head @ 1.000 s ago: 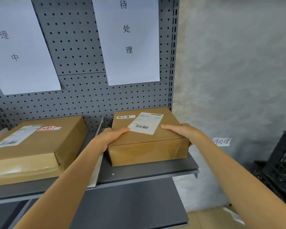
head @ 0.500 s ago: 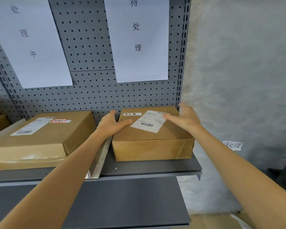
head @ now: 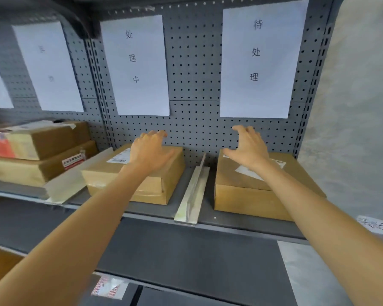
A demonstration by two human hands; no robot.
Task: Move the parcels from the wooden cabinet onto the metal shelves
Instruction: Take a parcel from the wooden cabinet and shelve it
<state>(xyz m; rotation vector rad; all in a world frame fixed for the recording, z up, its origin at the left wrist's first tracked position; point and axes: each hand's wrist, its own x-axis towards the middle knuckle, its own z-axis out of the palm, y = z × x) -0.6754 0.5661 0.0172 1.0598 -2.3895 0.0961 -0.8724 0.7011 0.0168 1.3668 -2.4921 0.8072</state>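
At the far left, stacked parcels (head: 40,151) already lie on the metal shelf (head: 241,221). Your left hand (head: 152,151) hangs over the middle parcel (head: 139,177), fingers spread and gripping nothing. A pale divider (head: 194,191) stands between this parcel and the right parcel (head: 259,191), which sits flat under the right paper sign (head: 257,62). Your right hand (head: 250,146) is above it, fingers apart, holding nothing. I judge this placing is done; next you should go to the wooden cabinet, not visible here, for another parcel.
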